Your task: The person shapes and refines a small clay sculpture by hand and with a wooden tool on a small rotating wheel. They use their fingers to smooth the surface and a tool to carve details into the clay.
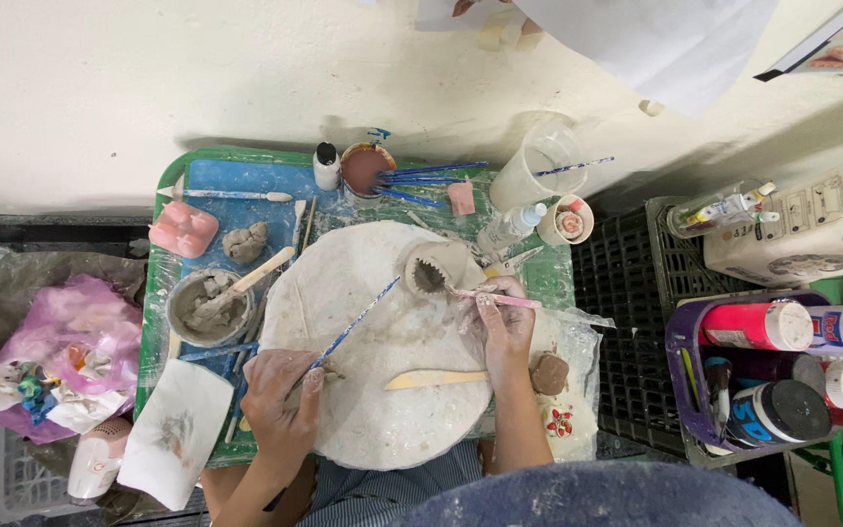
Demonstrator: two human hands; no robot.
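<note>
Pot: small jagged-rimmed clay pot on the round white board, just beyond the right hand.
Right hand: pinches a pink tool, lying sideways, tip at the pot.
Left hand: pinches a blue brush, slanting up-right toward the pot.

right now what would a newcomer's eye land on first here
The big round white board in the middle, with a small jagged-rimmed clay cup near its top edge. The left hand holds a thin blue tool pointing at the cup, and the right hand holds a pink tool beside it. A pink bag lies far left.
</note>
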